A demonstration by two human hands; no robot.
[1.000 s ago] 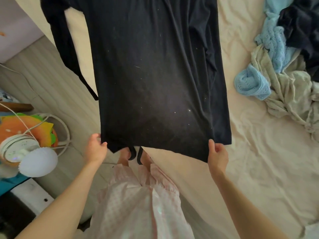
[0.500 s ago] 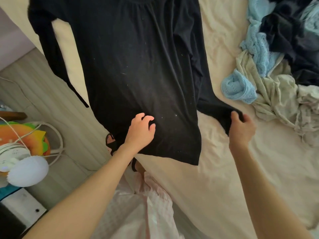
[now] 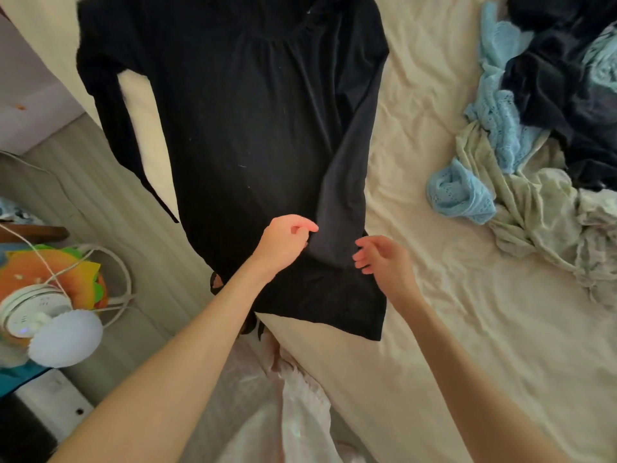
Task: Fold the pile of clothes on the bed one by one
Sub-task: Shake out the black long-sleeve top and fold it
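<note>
A black long-sleeved top [image 3: 247,128] lies spread along the left edge of the bed [image 3: 434,329], neck far from me, hem near me. Its right sleeve [image 3: 344,195] is folded in over the body. My left hand [image 3: 283,243] pinches the cuff end of that sleeve near the hem. My right hand [image 3: 384,262] hovers just right of the cuff with relaxed fingers, holding nothing. The left sleeve [image 3: 113,135] hangs off the bed's edge. The pile of clothes [image 3: 541,135] sits at the right.
The pile holds a light blue knit [image 3: 460,195], a dark navy garment [image 3: 561,71] and pale crumpled pieces [image 3: 541,208]. Left of the bed is wooden floor [image 3: 100,208] with a white round device and cables [image 3: 36,315] and an orange toy [image 3: 50,272].
The right hand brought the right sleeve inward over the top's body and let go. The left hand moved from the hem corner to the middle and took the cuff.
</note>
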